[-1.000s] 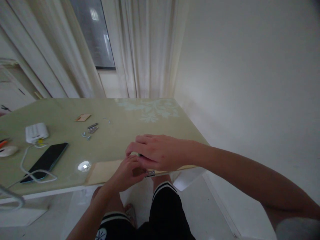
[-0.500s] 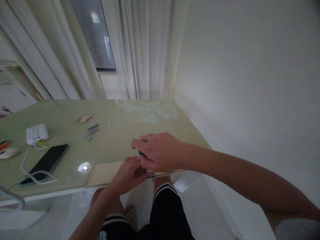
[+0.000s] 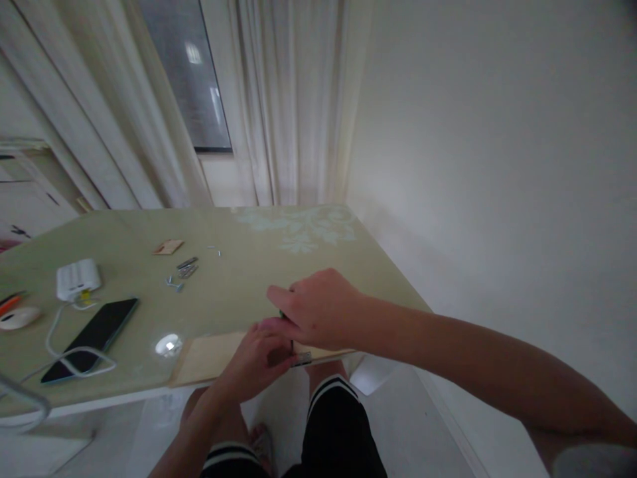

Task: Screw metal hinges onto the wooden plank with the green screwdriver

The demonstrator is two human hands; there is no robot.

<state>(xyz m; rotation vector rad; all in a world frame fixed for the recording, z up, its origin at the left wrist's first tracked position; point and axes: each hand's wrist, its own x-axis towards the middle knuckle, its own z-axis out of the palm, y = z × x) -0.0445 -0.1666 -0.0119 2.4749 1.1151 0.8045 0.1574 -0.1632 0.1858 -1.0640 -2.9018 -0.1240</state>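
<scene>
A pale wooden board [image 3: 212, 355] lies along the table's front edge. At its near edge is a small metal hinge [image 3: 302, 359]. My left hand [image 3: 259, 355] is closed over the board, its thumb pressed against the hinge and its fingertips close to my right hand. My right hand [image 3: 318, 312] is wrapped round a screwdriver with a green handle [image 3: 282, 314], mostly hidden by the fingers. Its thin dark shaft [image 3: 292, 346] points down toward the hinge. Where the tip meets the hinge, I cannot make out a screw.
On the green table [image 3: 239, 292] lie loose screws [image 3: 174, 284], metal hinges [image 3: 188, 267] and a small wooden piece [image 3: 168, 247]. Left of the board are a phone [image 3: 94, 338], a white cable [image 3: 52, 325], a white charger [image 3: 78, 279] and a white mouse [image 3: 18, 317]. A wall [image 3: 497, 199] rises at the right.
My right hand has turned at the wrist, its fingers dropping closer to my left hand. The left hand stays at the hinge. The whole view has shifted slightly.
</scene>
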